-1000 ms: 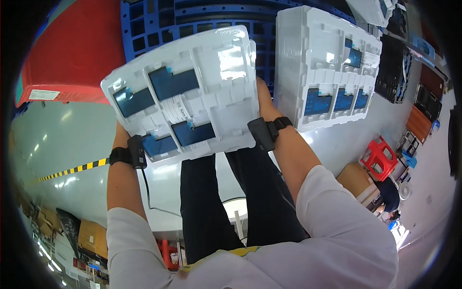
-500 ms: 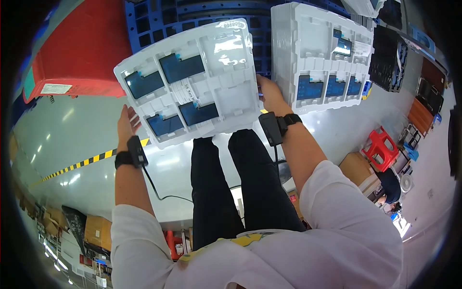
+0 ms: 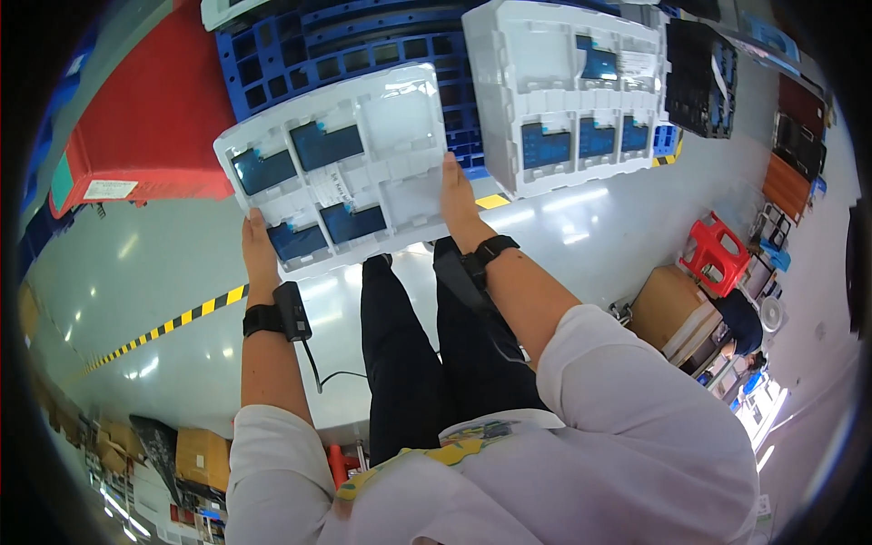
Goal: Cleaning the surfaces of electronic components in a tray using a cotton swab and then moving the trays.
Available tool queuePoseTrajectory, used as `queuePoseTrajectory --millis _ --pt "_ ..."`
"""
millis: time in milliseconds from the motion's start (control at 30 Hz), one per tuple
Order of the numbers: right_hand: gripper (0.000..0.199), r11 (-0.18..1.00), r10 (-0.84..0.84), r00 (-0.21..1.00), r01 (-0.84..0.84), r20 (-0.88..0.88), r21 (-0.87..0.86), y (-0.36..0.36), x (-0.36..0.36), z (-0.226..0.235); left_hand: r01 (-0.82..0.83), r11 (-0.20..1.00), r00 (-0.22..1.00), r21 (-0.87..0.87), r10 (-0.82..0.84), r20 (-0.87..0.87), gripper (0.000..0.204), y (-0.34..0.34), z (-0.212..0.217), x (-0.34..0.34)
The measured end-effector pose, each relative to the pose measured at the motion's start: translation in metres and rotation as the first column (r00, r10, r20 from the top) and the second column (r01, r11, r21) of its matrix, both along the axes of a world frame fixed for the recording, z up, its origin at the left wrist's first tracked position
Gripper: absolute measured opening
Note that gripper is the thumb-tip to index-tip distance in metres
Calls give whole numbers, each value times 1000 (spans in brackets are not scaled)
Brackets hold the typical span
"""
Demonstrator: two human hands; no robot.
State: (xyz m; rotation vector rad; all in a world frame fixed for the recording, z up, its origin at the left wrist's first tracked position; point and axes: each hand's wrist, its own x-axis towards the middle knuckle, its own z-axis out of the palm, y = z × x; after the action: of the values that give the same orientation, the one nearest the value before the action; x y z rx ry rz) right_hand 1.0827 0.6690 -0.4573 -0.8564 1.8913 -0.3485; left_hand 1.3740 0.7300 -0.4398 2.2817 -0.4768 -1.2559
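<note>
A white moulded plastic tray [image 3: 400, 109] is between my two hands in front of me, tilted slightly. Several flat dark-blue parts [image 3: 327, 145] lie in its left and middle pockets, along with a white paper label [image 3: 332, 186]; the right pockets hold none. My left hand [image 3: 260, 245] grips the tray's lower left edge. At the right edge, my right hand [image 3: 460, 195] holds the other side, thumb uppermost. The fingers of both hands are partly hidden by the tray.
To the right stands a stack of similar white trays [image 3: 504, 100] with dark-blue parts on top. Blue plastic pallets [image 3: 263, 64] lie behind, a red bin [image 3: 150, 127] at left. Yellow-black tape [image 3: 186, 318] marks the floor. A red stool [image 3: 716, 252] and another person [image 3: 740, 322] are far right.
The held tray has moved slightly away, appearing smaller. My left hand, whose fingers were spread beside the edge, has closed on it. My right hand stays at the right edge.
</note>
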Motion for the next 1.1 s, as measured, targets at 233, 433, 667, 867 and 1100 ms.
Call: queuePoseTrajectory --millis 233,433,667,867,1100 --pt "73 707 654 713 -695 253 130 43 -107 30 212 954 964 213 -240 114 67 26 -3 52" --pt "51 730 391 919 -280 -44 623 11 -259 110 58 961 987 -271 -96 -128 53 -39 118 -41" --pt "54 762 602 564 -618 -565 194 -94 -370 113 170 973 816 -155 -227 -532 83 -118 155 -177" --pt "61 981 185 957 -193 -224 -15 -173 -328 87 88 990 877 106 -27 -480 104 -136 89 -242" --pt "71 994 -103 974 105 201 3 -199 -336 46 -97 986 870 137 150 -469 102 -170 19 -264"
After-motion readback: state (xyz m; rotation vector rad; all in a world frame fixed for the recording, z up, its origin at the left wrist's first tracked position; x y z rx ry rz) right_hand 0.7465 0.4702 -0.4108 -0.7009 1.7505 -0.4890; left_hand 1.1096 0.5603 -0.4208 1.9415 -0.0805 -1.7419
